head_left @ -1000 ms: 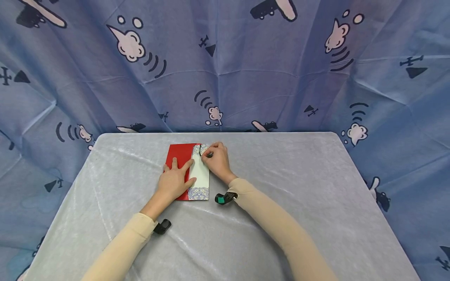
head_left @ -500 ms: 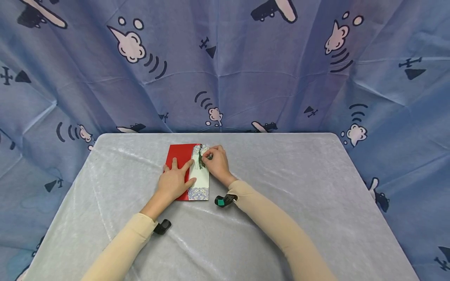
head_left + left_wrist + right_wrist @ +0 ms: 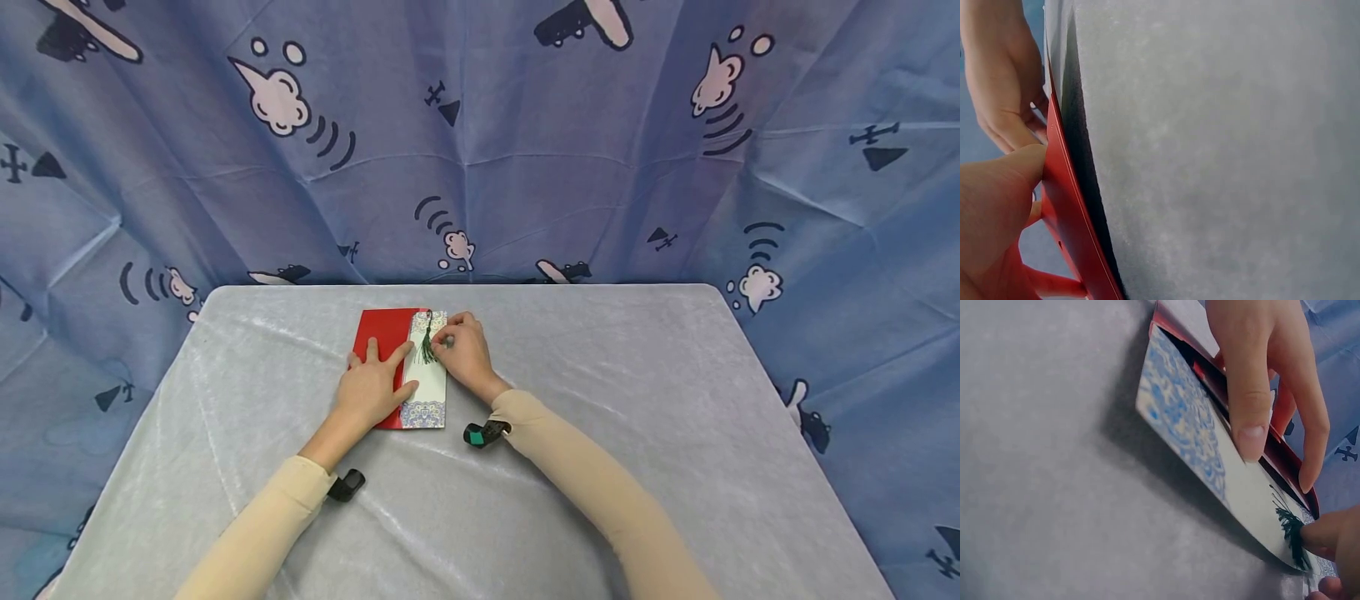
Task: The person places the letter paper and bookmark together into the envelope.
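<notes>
A red folder [image 3: 385,323] lies on the table. Along its right side is a white bookmark [image 3: 429,385] with blue floral bands at both ends. A dark green tassel [image 3: 427,346] hangs down over the bookmark from its far end. My left hand [image 3: 367,388] rests on the folder with fingers spread, the thumb on the bookmark's white middle. My right hand [image 3: 467,350] curls at the bookmark's far right edge. Its thumb and finger pinch at the tassel strands, and the right wrist view shows the thumb [image 3: 1322,536] against the tassel [image 3: 1291,532].
A pale grey cloth covers the table [image 3: 615,375]. A blue patterned curtain [image 3: 525,192] hangs behind its far edge. Black bands with cameras sit on the left wrist [image 3: 347,485] and the right wrist [image 3: 486,432].
My right hand has moved slightly toward the body. The tassel, mostly hidden in the fingers a second ago, now shows laid down along the bookmark. My left hand has stayed in place.
</notes>
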Demonstrator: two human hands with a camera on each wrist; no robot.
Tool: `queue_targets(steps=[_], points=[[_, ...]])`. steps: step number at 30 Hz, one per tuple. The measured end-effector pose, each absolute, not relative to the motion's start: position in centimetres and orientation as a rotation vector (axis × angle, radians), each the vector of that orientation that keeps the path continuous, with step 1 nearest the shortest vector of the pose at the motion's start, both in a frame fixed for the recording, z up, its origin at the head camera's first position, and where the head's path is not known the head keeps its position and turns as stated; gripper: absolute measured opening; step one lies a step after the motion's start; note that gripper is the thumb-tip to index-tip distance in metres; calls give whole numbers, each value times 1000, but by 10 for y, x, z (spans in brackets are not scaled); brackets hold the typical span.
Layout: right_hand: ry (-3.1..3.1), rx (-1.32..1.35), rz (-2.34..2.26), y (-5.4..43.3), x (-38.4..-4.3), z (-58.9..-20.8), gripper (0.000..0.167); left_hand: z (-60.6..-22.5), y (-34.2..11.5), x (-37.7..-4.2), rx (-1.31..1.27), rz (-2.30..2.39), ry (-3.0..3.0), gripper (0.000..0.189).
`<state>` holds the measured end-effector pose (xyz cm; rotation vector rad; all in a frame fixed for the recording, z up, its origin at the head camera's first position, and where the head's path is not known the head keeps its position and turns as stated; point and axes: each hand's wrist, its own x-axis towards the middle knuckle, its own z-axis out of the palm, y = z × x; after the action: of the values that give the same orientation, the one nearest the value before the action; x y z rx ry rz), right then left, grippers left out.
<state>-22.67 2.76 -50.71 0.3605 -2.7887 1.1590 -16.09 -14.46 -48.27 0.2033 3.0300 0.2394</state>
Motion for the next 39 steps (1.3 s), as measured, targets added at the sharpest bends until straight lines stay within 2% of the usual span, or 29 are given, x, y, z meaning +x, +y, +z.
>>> queue_targets(steps=[12, 19, 25, 34, 39], points=[[-2831, 398, 1217, 33, -220, -508, 4, -484, -146, -161, 188, 244, 3017, 75], [-2821, 449, 1372, 42, -219, -507, 11, -483, -145, -161, 186, 244, 3014, 76], [-2760, 448, 1481, 47, -222, -507, 23, -483, -145, -161, 180, 244, 3014, 75], [-2798, 402, 1491, 48, -226, -510, 55, -483, -145, -161, 183, 237, 3014, 76], [-2800, 413, 1466, 47, -227, -511, 59, -482, -144, -162, 177, 232, 3008, 76]])
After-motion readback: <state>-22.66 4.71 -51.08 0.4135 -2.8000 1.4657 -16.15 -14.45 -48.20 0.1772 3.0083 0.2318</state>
